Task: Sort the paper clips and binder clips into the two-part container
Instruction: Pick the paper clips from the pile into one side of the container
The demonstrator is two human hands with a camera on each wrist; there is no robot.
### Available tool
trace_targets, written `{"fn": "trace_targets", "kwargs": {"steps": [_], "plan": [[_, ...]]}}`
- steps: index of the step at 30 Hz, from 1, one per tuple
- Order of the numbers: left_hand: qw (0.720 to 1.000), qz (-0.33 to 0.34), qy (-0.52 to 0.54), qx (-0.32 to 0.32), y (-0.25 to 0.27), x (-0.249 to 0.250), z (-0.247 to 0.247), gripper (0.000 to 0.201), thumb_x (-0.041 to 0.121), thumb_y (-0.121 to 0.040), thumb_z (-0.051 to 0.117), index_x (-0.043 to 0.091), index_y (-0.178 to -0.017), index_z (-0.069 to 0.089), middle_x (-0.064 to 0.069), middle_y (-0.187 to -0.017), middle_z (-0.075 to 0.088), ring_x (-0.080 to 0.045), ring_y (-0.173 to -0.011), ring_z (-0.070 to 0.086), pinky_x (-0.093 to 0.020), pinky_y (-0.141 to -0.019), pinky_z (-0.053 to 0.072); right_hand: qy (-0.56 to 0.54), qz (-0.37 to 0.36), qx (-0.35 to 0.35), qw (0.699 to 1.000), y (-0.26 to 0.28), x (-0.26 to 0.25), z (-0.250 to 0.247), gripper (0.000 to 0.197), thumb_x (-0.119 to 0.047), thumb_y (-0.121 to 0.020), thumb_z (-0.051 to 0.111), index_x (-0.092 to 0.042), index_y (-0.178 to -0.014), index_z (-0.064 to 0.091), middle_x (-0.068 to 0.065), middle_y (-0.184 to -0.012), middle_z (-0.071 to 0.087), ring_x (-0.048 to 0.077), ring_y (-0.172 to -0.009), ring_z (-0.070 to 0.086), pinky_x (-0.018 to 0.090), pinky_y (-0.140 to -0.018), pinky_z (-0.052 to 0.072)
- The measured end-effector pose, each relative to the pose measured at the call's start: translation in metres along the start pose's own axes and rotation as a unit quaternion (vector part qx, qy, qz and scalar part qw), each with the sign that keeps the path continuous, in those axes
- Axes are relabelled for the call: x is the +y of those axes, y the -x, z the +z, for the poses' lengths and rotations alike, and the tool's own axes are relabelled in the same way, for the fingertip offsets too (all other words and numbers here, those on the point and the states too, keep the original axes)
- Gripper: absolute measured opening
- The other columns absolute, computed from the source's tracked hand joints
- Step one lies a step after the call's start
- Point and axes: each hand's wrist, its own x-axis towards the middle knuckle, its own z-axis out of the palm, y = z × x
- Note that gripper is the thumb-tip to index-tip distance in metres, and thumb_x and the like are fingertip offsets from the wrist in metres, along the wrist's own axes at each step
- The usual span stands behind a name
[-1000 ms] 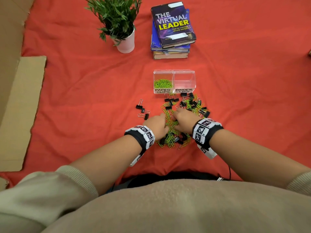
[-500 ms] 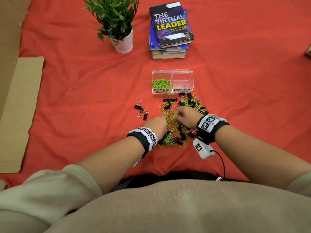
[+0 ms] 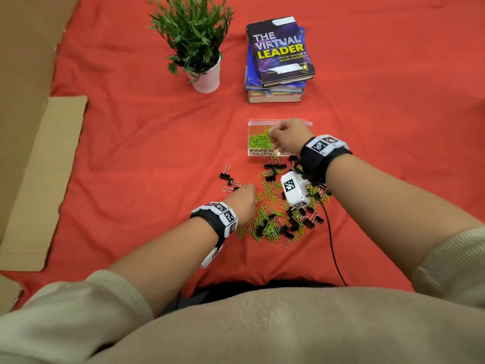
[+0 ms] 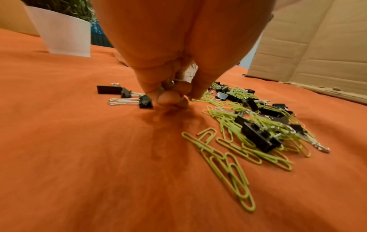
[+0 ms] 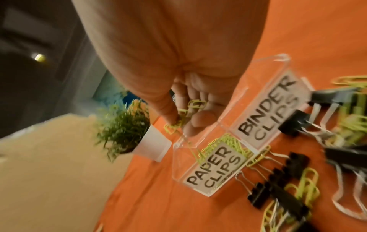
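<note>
The clear two-part container stands beyond a mixed pile of green paper clips and black binder clips. My right hand hovers over its left part, labelled PAPER CLIPS, where green clips lie. Its thumb and fingers pinch a few green paper clips. The part labelled BINDER CLIPS is mostly hidden under that hand. My left hand is at the pile's left edge, fingertips bunched on the cloth beside three stray binder clips. Whether it holds anything stays unclear.
A potted plant and a stack of books stand behind the container on the red cloth. Flat cardboard lies at the left. The right wrist camera and its cable hang over the pile.
My right hand left the pile and rose forward to the container with green paper clips. My left hand slid a little left, toward the stray binder clips.
</note>
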Motion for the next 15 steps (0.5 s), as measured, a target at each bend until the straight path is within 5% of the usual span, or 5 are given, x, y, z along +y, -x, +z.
{"fn": "trace_targets", "kwargs": {"steps": [3, 7, 13, 15], "plan": [[0.999, -0.015, 0.031, 0.008, 0.002, -0.001, -0.008, 0.013, 0.007, -0.096, 0.042, -0.002, -0.105, 0.047, -0.020, -0.105, 0.057, -0.031, -0.088, 0.054, -0.037, -0.071, 0.040, 0.157, -0.033, 0.045, 0.986, -0.012, -0.012, 0.010, 0.013, -0.018, -0.093, 0.055, -0.007, -0.091, 0.062, 0.012, -0.085, 0.065, 0.023, -0.073, 0.059, 0.035, -0.072, 0.052], [0.997, -0.022, 0.068, 0.029, 0.002, -0.002, -0.023, 0.007, 0.006, -0.096, 0.042, 0.002, -0.101, 0.045, -0.019, -0.102, 0.059, -0.027, -0.082, 0.052, -0.032, -0.067, 0.037, 0.249, -0.076, 0.031, 0.965, -0.013, -0.013, 0.016, 0.027, -0.010, -0.094, 0.048, -0.009, -0.117, 0.063, 0.014, -0.114, 0.066, 0.028, -0.100, 0.063, 0.032, -0.083, 0.050], [0.992, -0.019, 0.077, 0.102, -0.021, 0.010, -0.073, 0.008, 0.011, -0.097, 0.042, 0.006, -0.101, 0.046, -0.012, -0.099, 0.057, -0.024, -0.086, 0.051, -0.032, -0.071, 0.038, 0.189, -0.109, 0.070, 0.973, 0.017, 0.017, 0.011, 0.025, -0.008, -0.093, 0.045, -0.009, -0.106, 0.066, 0.006, -0.093, 0.068, 0.009, -0.058, 0.052, 0.017, -0.051, 0.041], [0.990, -0.014, 0.063, 0.127, -0.035, 0.017, -0.090, 0.010, 0.009, -0.096, 0.043, 0.005, -0.104, 0.048, -0.014, -0.104, 0.058, -0.024, -0.088, 0.051, -0.031, -0.072, 0.037, 0.207, -0.109, 0.024, 0.972, 0.033, 0.035, 0.016, 0.025, -0.009, -0.093, 0.046, -0.010, -0.108, 0.066, 0.006, -0.095, 0.067, 0.010, -0.058, 0.053, 0.020, -0.053, 0.046]]}}
